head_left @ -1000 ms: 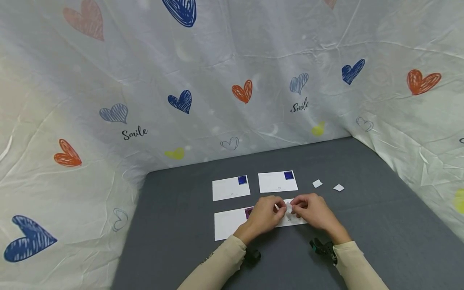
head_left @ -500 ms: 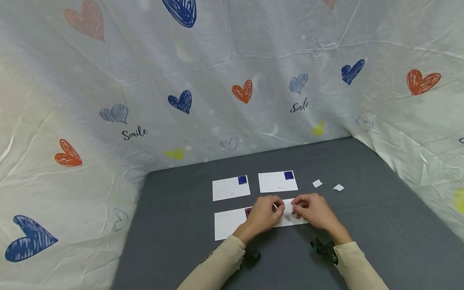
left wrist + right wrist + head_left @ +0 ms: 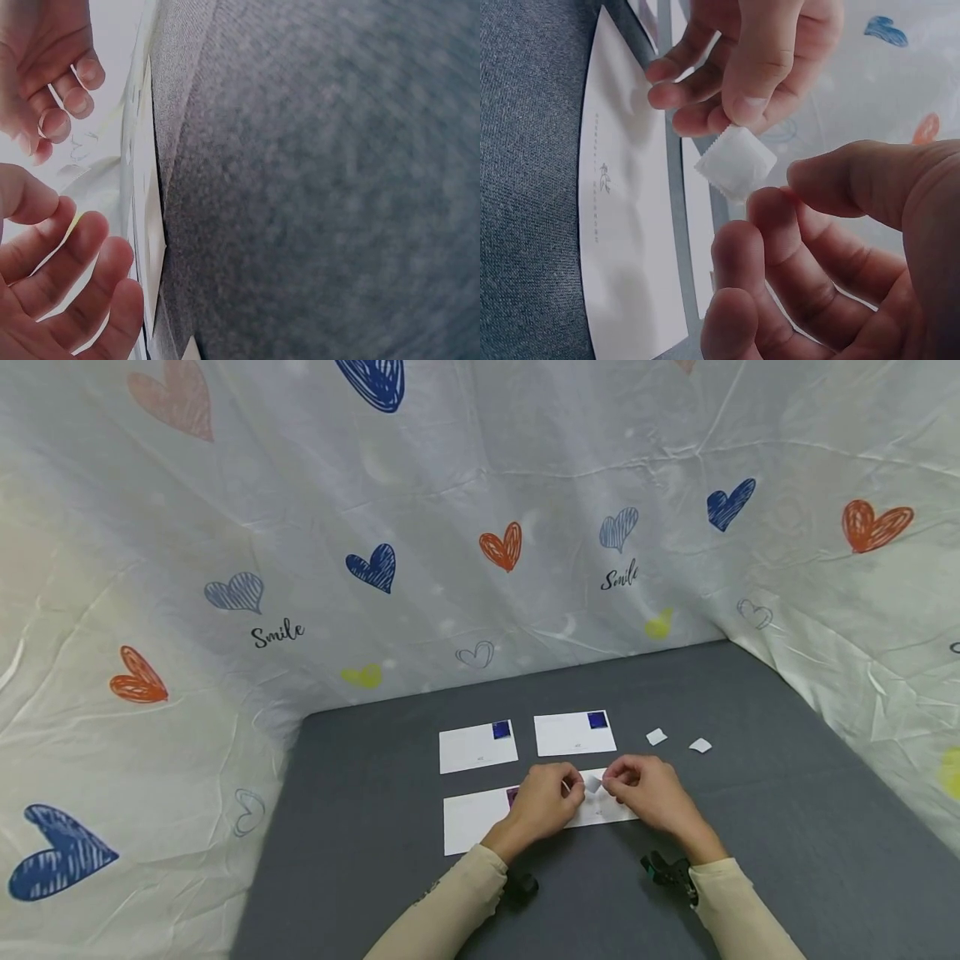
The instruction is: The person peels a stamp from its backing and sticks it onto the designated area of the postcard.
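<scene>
In the right wrist view a small white-backed stamp [image 3: 736, 163] with serrated edges hangs by one corner from my left hand [image 3: 542, 803], pinched between thumb and index finger. My right hand [image 3: 651, 797] is just beside it, its curled thumb and index fingertips right at the stamp's lower edge; whether they grip it I cannot tell. Both hands are above a white envelope [image 3: 615, 811] with small grey print, partly covered by them. Left of it lies another envelope [image 3: 472, 824] with a purple stamp [image 3: 512, 796] half hidden by my left hand.
Behind the hands lie two white envelopes, the left one [image 3: 468, 753] and the right one [image 3: 562, 737], each with a blue stamp in its upper right corner. Two small white pieces [image 3: 656, 737] rest to their right on the grey table [image 3: 375, 827]. A heart-patterned cloth [image 3: 435, 627] hangs behind.
The stamp between the hands has turned and now shows as a greyish square. My left fingertips have shifted slightly left; the right hand has barely moved. The envelopes stay in place.
</scene>
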A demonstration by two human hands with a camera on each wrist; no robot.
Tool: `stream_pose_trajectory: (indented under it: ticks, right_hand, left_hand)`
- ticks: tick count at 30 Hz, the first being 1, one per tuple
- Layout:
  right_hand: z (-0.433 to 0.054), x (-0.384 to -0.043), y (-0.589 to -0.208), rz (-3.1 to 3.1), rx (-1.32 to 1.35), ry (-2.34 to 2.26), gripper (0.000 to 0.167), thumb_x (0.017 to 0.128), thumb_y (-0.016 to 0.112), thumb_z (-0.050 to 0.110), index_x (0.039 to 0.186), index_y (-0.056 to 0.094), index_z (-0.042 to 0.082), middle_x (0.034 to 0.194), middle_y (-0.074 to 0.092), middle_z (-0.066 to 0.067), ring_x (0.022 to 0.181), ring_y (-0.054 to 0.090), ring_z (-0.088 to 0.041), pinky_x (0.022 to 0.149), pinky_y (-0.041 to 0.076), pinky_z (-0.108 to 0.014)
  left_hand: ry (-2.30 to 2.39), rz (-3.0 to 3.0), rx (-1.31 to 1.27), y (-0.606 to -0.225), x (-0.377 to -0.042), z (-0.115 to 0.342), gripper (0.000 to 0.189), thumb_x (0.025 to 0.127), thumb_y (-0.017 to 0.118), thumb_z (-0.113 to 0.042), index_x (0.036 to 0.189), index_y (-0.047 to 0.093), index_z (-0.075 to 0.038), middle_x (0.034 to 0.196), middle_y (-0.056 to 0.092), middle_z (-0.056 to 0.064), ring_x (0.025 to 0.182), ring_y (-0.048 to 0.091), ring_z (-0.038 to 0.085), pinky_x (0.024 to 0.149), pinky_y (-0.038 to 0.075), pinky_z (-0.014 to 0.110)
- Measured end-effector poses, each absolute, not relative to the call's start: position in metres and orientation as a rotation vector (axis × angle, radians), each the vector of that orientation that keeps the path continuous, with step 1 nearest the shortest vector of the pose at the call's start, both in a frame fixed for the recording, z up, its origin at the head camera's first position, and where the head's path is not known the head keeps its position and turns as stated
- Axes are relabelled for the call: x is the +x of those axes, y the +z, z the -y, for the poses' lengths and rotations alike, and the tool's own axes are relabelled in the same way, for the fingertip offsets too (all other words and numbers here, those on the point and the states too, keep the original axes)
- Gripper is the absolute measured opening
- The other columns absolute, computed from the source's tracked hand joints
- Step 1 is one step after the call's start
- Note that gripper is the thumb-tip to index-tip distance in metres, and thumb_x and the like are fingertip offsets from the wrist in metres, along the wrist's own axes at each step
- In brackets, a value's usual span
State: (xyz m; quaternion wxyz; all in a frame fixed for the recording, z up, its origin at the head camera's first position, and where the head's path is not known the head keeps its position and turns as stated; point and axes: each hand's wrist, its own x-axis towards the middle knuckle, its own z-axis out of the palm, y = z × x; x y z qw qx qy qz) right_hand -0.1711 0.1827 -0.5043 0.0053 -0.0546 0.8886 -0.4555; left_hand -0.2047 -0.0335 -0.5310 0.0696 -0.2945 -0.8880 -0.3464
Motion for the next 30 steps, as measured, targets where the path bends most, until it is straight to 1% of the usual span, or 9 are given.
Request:
stream_pose_trajectory:
  ticks: [3,4,6,7,10,13,14,20,30]
  right_hand:
    - [-0.182,-0.171,-0.504,-2.761,-0.195,-1.419,0.005,0.099,0.078,0.015,0.096,0.08,0.011,0.08,0.077,-0.001,0.067,0.063,-0.011,0.059,0.044,-0.027]
    - [-0.181,-0.171,-0.504,-2.755,-0.21,-1.411,0.005,0.099,0.079,0.015,0.096,0.081,0.012,0.08,0.077,0.0,0.067,0.063,-0.011,0.059,0.045,-0.027]
    - [-0.18,-0.172,-0.505,-2.751,-0.235,-1.395,0.004,0.098,0.079,0.013,0.096,0.082,0.011,0.08,0.077,0.001,0.068,0.063,-0.01,0.06,0.046,-0.026]
    - [-0.18,-0.172,-0.506,-2.753,-0.249,-1.388,0.003,0.097,0.08,0.013,0.096,0.082,0.011,0.08,0.078,0.002,0.068,0.064,-0.009,0.061,0.047,-0.026]
    - [-0.178,-0.173,-0.508,-2.777,-0.293,-1.37,0.004,0.096,0.08,0.011,0.099,0.083,0.011,0.082,0.078,0.004,0.069,0.065,-0.007,0.064,0.049,-0.025]
    - [-0.177,-0.174,-0.509,-2.777,-0.331,-1.384,0.005,0.096,0.08,0.01,0.099,0.083,0.01,0.082,0.079,0.003,0.07,0.065,-0.007,0.064,0.05,-0.025]
    - [-0.177,-0.174,-0.509,-2.775,-0.346,-1.389,0.005,0.096,0.08,0.01,0.1,0.083,0.009,0.083,0.079,0.002,0.07,0.065,-0.007,0.064,0.05,-0.025]
    - [-0.175,-0.174,-0.509,-2.769,-0.371,-1.394,0.004,0.096,0.081,0.012,0.097,0.083,0.009,0.082,0.08,0.002,0.071,0.064,-0.007,0.064,0.049,-0.024]
    - [-0.174,-0.172,-0.507,-2.785,-0.376,-1.371,0.004,0.097,0.082,0.013,0.096,0.085,0.011,0.083,0.081,0.001,0.071,0.063,-0.008,0.064,0.047,-0.025]
  left_hand:
    - [-1.039,2.694,-0.874,-0.531,-0.204,0.033,0.013,0.1,0.067,-0.017,0.092,0.077,-0.013,0.078,0.071,-0.007,0.069,0.056,0.0,0.062,0.046,0.017]
    - [-1.06,2.712,-0.867,-0.523,-0.2,0.033,0.01,0.098,0.069,-0.013,0.092,0.077,-0.011,0.077,0.071,-0.006,0.068,0.055,-0.001,0.061,0.046,0.017]
    - [-1.071,2.709,-0.88,-0.523,-0.2,0.032,0.01,0.098,0.069,-0.013,0.093,0.077,-0.01,0.078,0.07,-0.005,0.068,0.055,0.0,0.062,0.046,0.017]
    - [-1.055,2.686,-0.904,-0.53,-0.204,0.033,0.013,0.101,0.068,-0.017,0.093,0.077,-0.011,0.078,0.071,-0.006,0.069,0.055,0.0,0.062,0.046,0.017]
    - [-1.071,2.677,-0.937,-0.53,-0.203,0.032,0.012,0.101,0.069,-0.017,0.094,0.077,-0.012,0.079,0.071,-0.006,0.07,0.057,0.001,0.063,0.047,0.017]
    - [-1.083,2.71,-0.933,-0.529,-0.203,0.031,0.012,0.102,0.069,-0.018,0.096,0.077,-0.012,0.082,0.072,-0.005,0.072,0.058,0.002,0.064,0.047,0.017]
    - [-1.105,2.745,-0.911,-0.521,-0.199,0.031,0.009,0.101,0.07,-0.014,0.096,0.078,-0.011,0.082,0.073,-0.004,0.072,0.058,0.002,0.064,0.047,0.016]
    - [-1.088,2.788,-0.908,-0.52,-0.198,0.029,0.009,0.102,0.071,-0.014,0.099,0.079,-0.011,0.087,0.077,-0.002,0.075,0.061,0.002,0.068,0.046,0.015]
    - [-1.083,2.785,-0.951,-0.519,-0.196,0.031,0.01,0.103,0.071,-0.014,0.102,0.081,-0.012,0.091,0.079,-0.001,0.076,0.06,-0.002,0.069,0.046,0.012]
